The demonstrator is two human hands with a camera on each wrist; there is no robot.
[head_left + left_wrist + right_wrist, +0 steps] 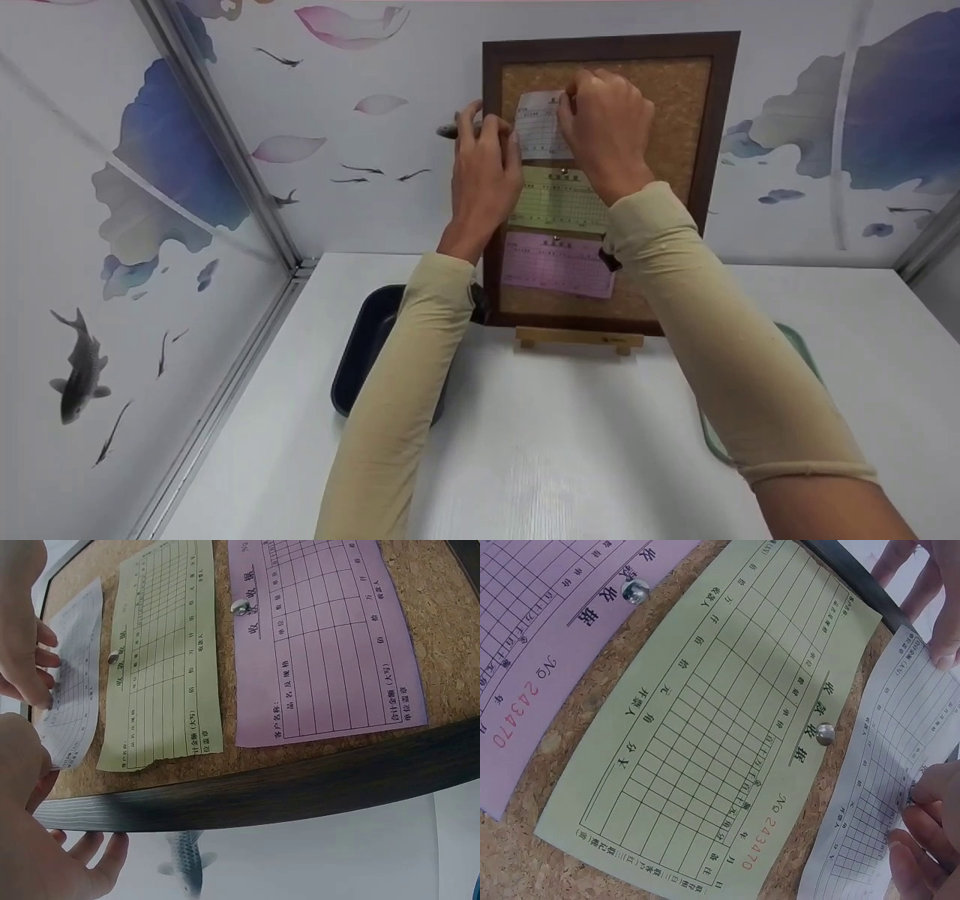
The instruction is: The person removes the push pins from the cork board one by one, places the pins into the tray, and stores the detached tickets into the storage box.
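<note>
White slip: a thin, printed white paper rectangle (536, 127) at the upper left of the upright corkboard with a dark brown frame (675, 161), bowed a little.
Handling: the slip is probably very light, limp and easy to crease or tear; best held flat by its edges. The corkboard should be stiff, so steady it by its frame.
Left hand: fingers hooked around the corkboard's left frame (486, 169), one fingertip at the slip's left edge.
Right hand: thumb and fingers curled in a pinch at the slip's upper middle (611, 116); what lies between them is hidden, perhaps a pin.
Slips: three on the corkboard: the white, a printed green paper rectangle (551, 206) below it, a printed pink one (555, 270) lowest.
Round silver pinheads: two visible (825, 733), one each on green and pink.
Trays: two; a deep dark blue rectangular one (364, 345) left of the corkboard, a green-rimmed one (801, 343) to its right, mostly hidden.
Support: one pale wooden stand (577, 337) under the corkboard.
</note>
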